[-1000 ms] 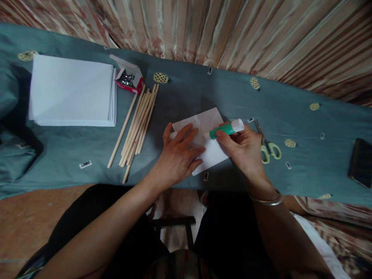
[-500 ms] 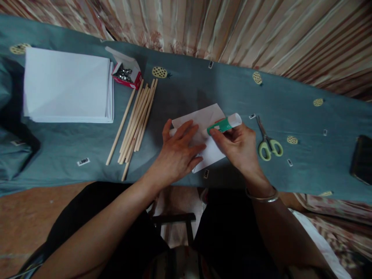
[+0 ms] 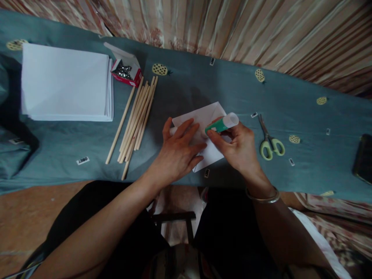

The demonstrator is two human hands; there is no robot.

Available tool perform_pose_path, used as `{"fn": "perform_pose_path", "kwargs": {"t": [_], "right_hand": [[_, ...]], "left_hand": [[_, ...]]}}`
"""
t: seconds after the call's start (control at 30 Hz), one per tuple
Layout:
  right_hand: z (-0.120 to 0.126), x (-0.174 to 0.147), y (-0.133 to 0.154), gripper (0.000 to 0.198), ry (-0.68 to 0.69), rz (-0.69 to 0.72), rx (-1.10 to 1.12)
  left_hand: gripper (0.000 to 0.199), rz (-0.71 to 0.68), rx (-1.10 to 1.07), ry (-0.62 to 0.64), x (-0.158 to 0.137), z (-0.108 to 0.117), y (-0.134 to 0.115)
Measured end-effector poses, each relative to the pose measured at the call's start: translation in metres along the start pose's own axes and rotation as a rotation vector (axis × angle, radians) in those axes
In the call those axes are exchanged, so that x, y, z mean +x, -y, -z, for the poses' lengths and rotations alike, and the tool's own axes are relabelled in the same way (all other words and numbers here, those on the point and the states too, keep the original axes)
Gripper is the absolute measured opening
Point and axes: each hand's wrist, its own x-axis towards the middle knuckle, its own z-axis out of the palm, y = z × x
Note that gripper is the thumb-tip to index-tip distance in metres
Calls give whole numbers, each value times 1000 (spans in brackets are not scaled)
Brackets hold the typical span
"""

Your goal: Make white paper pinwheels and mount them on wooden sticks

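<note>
A folded sheet of white paper [image 3: 213, 155] lies at a slant on the cloth near the table's front edge. My left hand [image 3: 178, 149] rests on its left part, fingers spread and pressing it flat. A small white object [image 3: 173, 131], mostly hidden, pokes out between two of those fingers. In my right hand [image 3: 236, 145] is a green and white glue stick [image 3: 221, 124], tilted with its lower end at the paper. The fingers cover part of the glue stick, and whether its tip touches the paper is hard to see.
Green-handled scissors [image 3: 270, 145] lie right of my right hand. To the left are several wooden sticks [image 3: 135, 124], an open red box [image 3: 128, 73] of shiny metal pieces and a stack of white paper [image 3: 66, 85]. A dark object [image 3: 363, 159] sits at the far right.
The glue stick and my right hand have shifted slightly left over the paper, and the stick's angle has changed a little. My left hand keeps its place.
</note>
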Motion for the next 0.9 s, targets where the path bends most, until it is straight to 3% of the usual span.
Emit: {"fn": "perform_pose_path", "kwargs": {"t": [0.9], "right_hand": [[2, 0, 7, 21, 86, 92, -57]], "left_hand": [[29, 1, 7, -7, 0, 1, -1]]}}
